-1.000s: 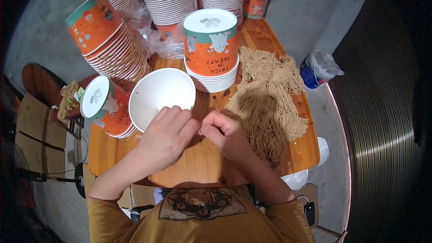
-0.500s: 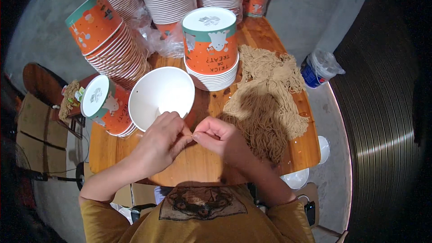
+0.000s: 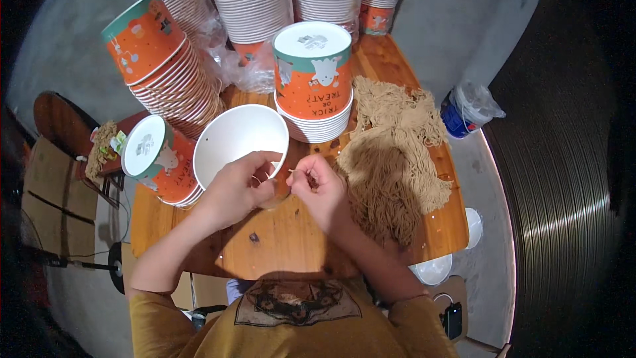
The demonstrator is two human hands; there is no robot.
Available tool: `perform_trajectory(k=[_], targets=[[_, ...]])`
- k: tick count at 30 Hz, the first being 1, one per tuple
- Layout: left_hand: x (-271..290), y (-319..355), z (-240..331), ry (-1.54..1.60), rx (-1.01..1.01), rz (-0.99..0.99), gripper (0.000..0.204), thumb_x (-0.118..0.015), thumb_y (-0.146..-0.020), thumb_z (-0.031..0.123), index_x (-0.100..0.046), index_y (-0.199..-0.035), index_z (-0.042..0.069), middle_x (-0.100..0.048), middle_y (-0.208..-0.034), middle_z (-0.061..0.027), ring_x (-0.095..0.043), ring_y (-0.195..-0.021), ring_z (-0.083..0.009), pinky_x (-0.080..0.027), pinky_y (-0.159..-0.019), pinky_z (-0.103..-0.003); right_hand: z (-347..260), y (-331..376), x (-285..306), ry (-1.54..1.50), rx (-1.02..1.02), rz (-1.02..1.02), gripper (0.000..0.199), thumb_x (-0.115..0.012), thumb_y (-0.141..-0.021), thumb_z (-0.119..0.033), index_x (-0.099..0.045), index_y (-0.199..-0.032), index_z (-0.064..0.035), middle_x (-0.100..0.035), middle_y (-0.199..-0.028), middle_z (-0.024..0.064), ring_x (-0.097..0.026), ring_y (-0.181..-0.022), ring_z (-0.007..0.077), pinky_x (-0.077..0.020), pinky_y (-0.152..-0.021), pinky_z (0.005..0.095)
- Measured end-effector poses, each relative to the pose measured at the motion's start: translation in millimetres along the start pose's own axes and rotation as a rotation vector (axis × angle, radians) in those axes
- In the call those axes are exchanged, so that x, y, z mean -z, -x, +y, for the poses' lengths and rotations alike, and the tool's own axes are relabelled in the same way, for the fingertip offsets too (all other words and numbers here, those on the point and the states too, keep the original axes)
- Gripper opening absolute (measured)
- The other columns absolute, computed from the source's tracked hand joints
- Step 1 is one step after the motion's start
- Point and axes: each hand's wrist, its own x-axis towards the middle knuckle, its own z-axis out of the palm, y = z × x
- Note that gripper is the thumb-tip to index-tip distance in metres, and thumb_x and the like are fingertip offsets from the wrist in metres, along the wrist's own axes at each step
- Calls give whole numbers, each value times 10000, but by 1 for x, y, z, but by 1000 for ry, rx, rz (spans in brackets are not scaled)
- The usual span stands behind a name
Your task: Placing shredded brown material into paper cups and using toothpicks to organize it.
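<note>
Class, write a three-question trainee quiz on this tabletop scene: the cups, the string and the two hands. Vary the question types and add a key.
1. True or false: the white cup by the left hand lies with its open mouth showing.
2. Which side of the wooden table holds the pile of tan string? A) the person's left B) the person's right
3. Fill in: the right hand pinches a thin ____ between its fingertips.

Key: 1 true; 2 B; 3 strand of string.
</note>
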Motion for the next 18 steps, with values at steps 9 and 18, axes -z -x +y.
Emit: perform_trajectory(k=[9,18], targets=[[10,5,5,111,-25,1,429,-576,-824,56,-536,-1245,-13,-533,-851,1,-507,-746,-72,-465,-682,-230,-8,-9,-10,112,103,25,81,-568,-860,11,-502,-894,-20,-581,-786,9,-567,-754,58,-477,-692,230],[9,4,4,121,-29,-24,438,-599,-820,64,-537,-1250,9,-522,-848,8,-497,-739,-69,-454,-690,-225,-15,-11,-12,180,180,84,103,-603,-817,-1,-514,-862,-29,-563,-709,16,-537,-658,52,-462,-627,242]])
